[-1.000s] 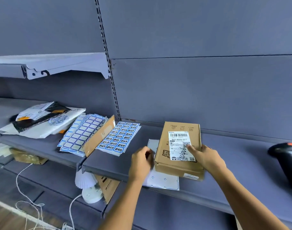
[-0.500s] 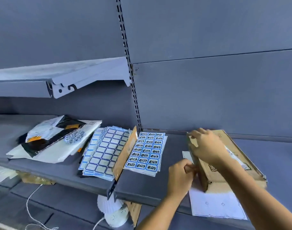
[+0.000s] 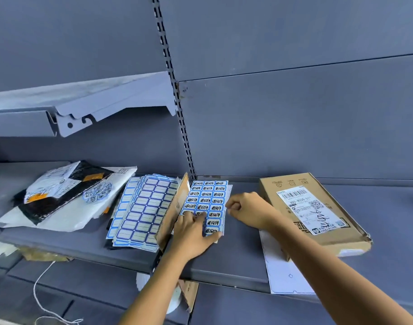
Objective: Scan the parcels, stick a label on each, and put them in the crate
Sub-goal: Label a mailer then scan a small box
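A brown cardboard parcel with a white shipping label lies flat on the grey shelf, right of centre, with neither hand on it. A sheet of blue-bordered labels with black writing lies left of the parcel. My left hand presses its lower part with straight fingers, thumb along the bottom edge. My right hand has its fingers curled, and its fingertips pinch at the sheet's right edge. No crate is in view.
Blank blue label sheets fan out left of an upright cardboard divider. Several poly mailer bags are piled at far left. A white backing sheet overhangs the shelf edge under the parcel. A white cord hangs below.
Both hands let go of the parcel, which was tilted up and now lies flat with its label up. They moved left onto the written label sheet. The view shifted left.
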The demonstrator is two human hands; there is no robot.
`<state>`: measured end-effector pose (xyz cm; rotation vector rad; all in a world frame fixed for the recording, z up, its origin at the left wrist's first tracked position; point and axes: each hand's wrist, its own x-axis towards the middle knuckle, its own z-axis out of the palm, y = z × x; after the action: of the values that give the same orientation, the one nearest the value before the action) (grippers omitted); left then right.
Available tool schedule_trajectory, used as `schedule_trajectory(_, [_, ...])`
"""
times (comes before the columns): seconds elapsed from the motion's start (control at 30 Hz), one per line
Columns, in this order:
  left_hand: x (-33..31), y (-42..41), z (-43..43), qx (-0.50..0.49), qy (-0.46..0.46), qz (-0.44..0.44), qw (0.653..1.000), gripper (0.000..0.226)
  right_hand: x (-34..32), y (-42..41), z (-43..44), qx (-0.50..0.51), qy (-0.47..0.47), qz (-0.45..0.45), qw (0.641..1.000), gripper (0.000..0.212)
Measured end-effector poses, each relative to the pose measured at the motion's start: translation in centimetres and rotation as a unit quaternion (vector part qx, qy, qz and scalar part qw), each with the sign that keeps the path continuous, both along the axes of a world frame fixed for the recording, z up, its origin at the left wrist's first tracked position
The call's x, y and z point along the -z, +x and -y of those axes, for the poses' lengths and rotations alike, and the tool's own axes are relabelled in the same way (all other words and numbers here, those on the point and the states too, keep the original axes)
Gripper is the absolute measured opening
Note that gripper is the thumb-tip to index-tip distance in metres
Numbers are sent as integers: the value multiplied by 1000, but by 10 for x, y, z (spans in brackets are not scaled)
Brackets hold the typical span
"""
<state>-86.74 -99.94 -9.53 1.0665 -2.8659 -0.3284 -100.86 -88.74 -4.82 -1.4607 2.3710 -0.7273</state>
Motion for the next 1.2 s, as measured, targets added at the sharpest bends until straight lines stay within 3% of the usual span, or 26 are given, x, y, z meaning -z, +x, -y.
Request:
schedule_trajectory(0.23, [7,-2,-6,-18,1,-11,1000,71,4,-7,-13,48,17,147,988,16])
schedule_trajectory(0.33, [7,-7,-10,-27,3,-11,1000,101,10,0,-12,62,12,302,951,16])
schedule_trajectory(0.4, [10,-9,-7,-36,9,-25,999,100,13,10,-11,60,1,368,928,15])
schedule_trajectory(0.43, [12,-12,-7,-34,15,-31,999,89,15,13,-11,66,-9,386,920,19])
schedule_trajectory(0.5, [17,-16,-8,-17,8,-39,999,61,23,17,-10,84,-37,406,909,19])
schedule_trajectory(0.57, [20,-20,-10,-7,-1,-51,999,50,29,17,-10,97,-60,428,896,18])
schedule_trajectory(0.73, [20,-25,-19,5,-2,-79,997,42,32,18,-14,99,-81,493,861,9])
schedule_trajectory(1.03, [13,-26,-28,32,53,-152,987,25,34,20,-12,139,-131,489,851,11])
schedule_trajectory(1.2, [1,-28,-37,48,114,-222,967,28,35,14,-16,149,-170,551,804,24])
